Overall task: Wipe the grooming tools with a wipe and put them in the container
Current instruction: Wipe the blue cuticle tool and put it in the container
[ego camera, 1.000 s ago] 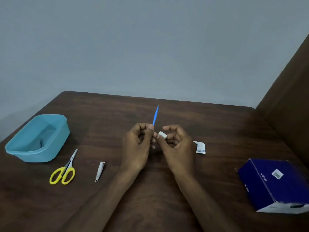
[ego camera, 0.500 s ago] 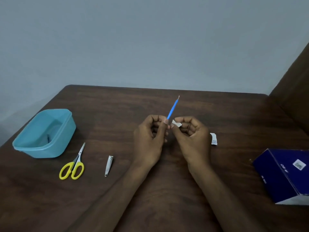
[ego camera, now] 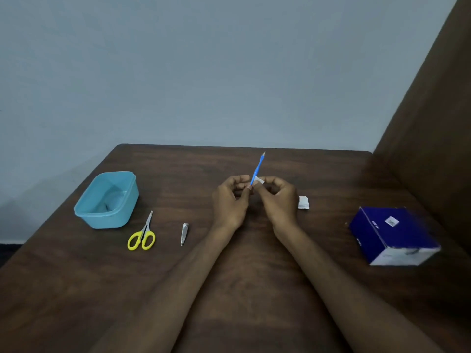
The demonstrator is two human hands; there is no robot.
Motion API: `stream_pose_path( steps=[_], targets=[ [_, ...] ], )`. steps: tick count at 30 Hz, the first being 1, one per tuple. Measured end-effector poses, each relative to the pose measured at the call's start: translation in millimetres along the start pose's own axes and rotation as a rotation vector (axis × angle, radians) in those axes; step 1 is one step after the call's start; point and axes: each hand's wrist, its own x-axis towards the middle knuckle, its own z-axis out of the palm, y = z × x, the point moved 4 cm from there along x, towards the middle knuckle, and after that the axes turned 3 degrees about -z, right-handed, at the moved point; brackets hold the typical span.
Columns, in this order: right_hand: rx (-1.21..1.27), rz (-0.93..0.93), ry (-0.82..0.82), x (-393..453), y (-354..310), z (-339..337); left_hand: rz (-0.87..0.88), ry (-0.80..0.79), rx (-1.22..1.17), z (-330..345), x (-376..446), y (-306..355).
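Over the middle of the dark wooden table (ego camera: 254,289), both hands meet. Left hand (ego camera: 230,202) pinches the lower end of the thin blue tool (ego camera: 258,168), which tilts up and away, its metal tip pointing at the far edge. Right hand (ego camera: 276,200) pinches a small white wipe (ego camera: 259,180) against the tool's shaft, just above the left fingertips. Off to the left sits the light blue container (ego camera: 108,200); near it lie the yellow-handled scissors (ego camera: 142,236) and, just beside them, the nail clipper (ego camera: 184,233). A torn white sachet (ego camera: 303,202) lies beside the right hand, a dark blue box (ego camera: 392,235) farther right.
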Motion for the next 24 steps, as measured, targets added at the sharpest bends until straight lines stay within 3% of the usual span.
stream_pose_path(
  steps=[5,15,24],
  targets=[
    [0.007,0.043,0.024,-8.4,-6.1,-6.6,-0.022,0.004,0.013,-0.8,-8.0,6.2],
    [0.238,0.093,-0.026,2.1,8.3,-10.5,-0.056,-0.037,-0.261,-8.7,-12.0,4.7],
    [0.357,0.113,-0.035,9.7,13.6,-6.4,-0.009,-0.101,-0.132,-1.5,-6.8,5.1]
  ],
)
